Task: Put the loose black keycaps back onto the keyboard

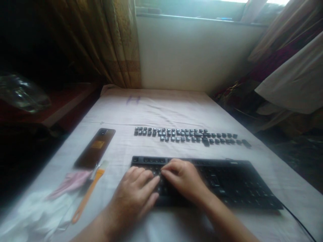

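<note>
A black computer keyboard (234,181) lies on the cloth-covered table, with many of its keys off. My left hand (136,188) rests over its left part, fingers stretched out across the key area. Beside it, my right hand (185,176) has thumb and forefinger pinched together low over the keyboard; whatever lies between the fingertips is too small to make out. Beyond the keyboard, loose black keycaps (178,138) are laid out in rows on the cloth.
To the left lie a brown smartphone (97,148), an orange-handled brush (88,195), a pink cloth (70,183) and crumpled white material (37,215). The keyboard cable (297,220) runs off at the right. A wall (181,53) and a curtain (121,43) stand behind the table.
</note>
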Tool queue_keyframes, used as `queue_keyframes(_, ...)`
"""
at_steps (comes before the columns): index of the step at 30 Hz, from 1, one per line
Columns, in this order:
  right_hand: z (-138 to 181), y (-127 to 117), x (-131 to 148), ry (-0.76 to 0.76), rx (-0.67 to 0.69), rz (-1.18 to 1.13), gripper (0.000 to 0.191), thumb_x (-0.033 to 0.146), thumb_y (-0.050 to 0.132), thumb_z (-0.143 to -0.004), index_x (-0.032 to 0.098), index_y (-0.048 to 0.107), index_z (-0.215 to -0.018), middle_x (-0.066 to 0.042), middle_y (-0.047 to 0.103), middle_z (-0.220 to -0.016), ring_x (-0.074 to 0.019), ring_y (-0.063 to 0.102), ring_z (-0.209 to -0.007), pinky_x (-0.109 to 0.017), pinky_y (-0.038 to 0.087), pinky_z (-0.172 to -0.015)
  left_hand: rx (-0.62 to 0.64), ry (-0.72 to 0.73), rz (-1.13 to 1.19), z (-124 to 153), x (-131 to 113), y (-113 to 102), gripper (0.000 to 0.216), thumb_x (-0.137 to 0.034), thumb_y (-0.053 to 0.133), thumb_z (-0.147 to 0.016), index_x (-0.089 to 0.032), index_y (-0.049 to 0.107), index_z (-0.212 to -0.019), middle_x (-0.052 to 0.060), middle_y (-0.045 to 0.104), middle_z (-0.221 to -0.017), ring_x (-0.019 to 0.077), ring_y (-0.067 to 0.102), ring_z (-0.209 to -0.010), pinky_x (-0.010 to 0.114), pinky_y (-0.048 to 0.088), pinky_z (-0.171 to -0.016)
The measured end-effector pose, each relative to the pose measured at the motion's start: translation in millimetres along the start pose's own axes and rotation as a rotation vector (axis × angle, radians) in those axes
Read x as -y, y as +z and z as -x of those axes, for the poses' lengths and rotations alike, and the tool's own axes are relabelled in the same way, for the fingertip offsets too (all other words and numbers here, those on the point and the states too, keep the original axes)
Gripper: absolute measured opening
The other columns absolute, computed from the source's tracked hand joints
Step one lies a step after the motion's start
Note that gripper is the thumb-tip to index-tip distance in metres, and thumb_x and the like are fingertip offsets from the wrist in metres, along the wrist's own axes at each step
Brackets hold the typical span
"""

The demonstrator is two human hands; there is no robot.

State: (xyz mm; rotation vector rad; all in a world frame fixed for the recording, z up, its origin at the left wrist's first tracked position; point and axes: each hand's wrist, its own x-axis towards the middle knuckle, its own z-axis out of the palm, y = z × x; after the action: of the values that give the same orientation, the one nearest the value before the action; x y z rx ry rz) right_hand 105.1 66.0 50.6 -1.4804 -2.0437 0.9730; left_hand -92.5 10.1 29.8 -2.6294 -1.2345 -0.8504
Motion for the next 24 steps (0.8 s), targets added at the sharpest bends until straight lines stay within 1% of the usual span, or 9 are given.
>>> queue_keyframes(3, -2, -5, -7, 0.037, 0.007, -0.210, 0.016, 0.027, 0.064, -0.080, 0.019, 0.078, -0.078, -0.004, 0.077, -0.079, -0.0197, 0.071, -0.077, -0.028, 0.052, -0.075, -0.014, 0.006, 0.009, 1, 1, 0, 0.026, -0.022, 0.052, -0.092, -0.018, 0.066, -0.114, 0.007, 0.064, -0.101, 0.0230, 0.055, -0.095, 0.041, 0.043, -0.092)
queue_keyframes(5, -3, -9, -11, 0.047, 0.019, -0.309, 0.019, 0.032, 0.065, -0.079, 0.018, 0.077, -0.077, -0.005, 0.077, -0.077, -0.0200, 0.071, -0.075, -0.029, 0.053, -0.073, -0.018, 0.006, 0.013, 2, 1, 1, 0.026, -0.022, 0.051, -0.093, -0.018, 0.066, -0.114, 0.007, 0.064, -0.101, 0.0234, 0.055, -0.096, 0.041, 0.044, -0.093)
queue_keyframes(8, -4, -13, -13, 0.036, 0.025, -0.379, 0.024, 0.038, 0.065, -0.077, 0.018, 0.077, -0.076, -0.005, 0.077, -0.077, -0.0205, 0.070, -0.074, -0.030, 0.053, -0.073, -0.018, 0.012, 0.009, 3, 2, 2, 0.027, -0.022, 0.051, -0.093, -0.018, 0.066, -0.114, 0.007, 0.064, -0.101, 0.0241, 0.056, -0.096, 0.042, 0.044, -0.092)
queue_keyframes(10, -4, -16, -14, 0.021, 0.011, -0.378, 0.026, 0.041, 0.064, -0.077, 0.018, 0.076, -0.076, -0.005, 0.077, -0.078, -0.0210, 0.070, -0.074, -0.030, 0.053, -0.072, -0.016, 0.013, 0.005, 3, 2, 1, 0.027, -0.022, 0.051, -0.092, -0.018, 0.066, -0.115, 0.007, 0.065, -0.101, 0.0242, 0.057, -0.095, 0.042, 0.045, -0.091)
queue_keyframes(13, -4, -24, -18, -0.013, -0.077, -0.284, 0.028, 0.042, 0.061, -0.080, 0.018, 0.076, -0.078, -0.006, 0.077, -0.080, -0.0220, 0.070, -0.076, -0.032, 0.053, -0.075, -0.022, 0.011, 0.020, 2, 2, -1, 0.027, -0.022, 0.051, -0.092, -0.019, 0.067, -0.114, 0.007, 0.065, -0.100, 0.0239, 0.058, -0.094, 0.042, 0.046, -0.090)
queue_keyframes(16, -5, -35, -29, -0.047, -0.219, -0.066, 0.026, 0.037, 0.056, -0.083, 0.020, 0.076, -0.083, -0.007, 0.076, -0.086, -0.0237, 0.070, -0.085, -0.035, 0.052, -0.082, -0.028, 0.021, 0.053, 0, 4, -3, 0.028, -0.023, 0.050, -0.093, -0.019, 0.065, -0.116, 0.008, 0.065, -0.099, 0.0238, 0.060, -0.093, 0.039, 0.049, -0.086)
queue_keyframes(18, -5, -43, -38, -0.041, -0.267, 0.096, 0.025, 0.032, 0.054, -0.084, 0.021, 0.077, -0.086, -0.008, 0.076, -0.093, -0.0250, 0.070, -0.092, -0.037, 0.051, -0.086, -0.036, 0.007, 0.073, -1, 8, -4, 0.028, -0.024, 0.050, -0.093, -0.019, 0.064, -0.117, 0.008, 0.066, -0.099, 0.0234, 0.061, -0.092, 0.038, 0.050, -0.083)
queue_keyframes(21, -4, -53, -49, 0.013, -0.226, 0.272, 0.026, 0.028, 0.053, -0.084, 0.021, 0.077, -0.091, -0.009, 0.075, -0.101, -0.0263, 0.068, -0.098, -0.038, 0.049, -0.090, -0.034, -0.055, 0.095, -5, 18, -4, 0.024, -0.025, 0.050, -0.094, -0.022, 0.066, -0.112, 0.007, 0.067, -0.098, 0.0224, 0.062, -0.091, 0.037, 0.050, -0.082)
queue_keyframes(24, -1, -58, -52, 0.054, -0.137, 0.342, 0.029, 0.027, 0.050, -0.087, 0.020, 0.077, -0.095, -0.009, 0.075, -0.102, -0.0252, 0.069, -0.096, -0.036, 0.050, -0.088, 0.034, -0.128, 0.079, -16, 32, -1, 0.023, -0.025, 0.048, -0.095, -0.024, 0.070, -0.102, 0.005, 0.068, -0.094, 0.0217, 0.063, -0.088, 0.037, 0.050, -0.080)
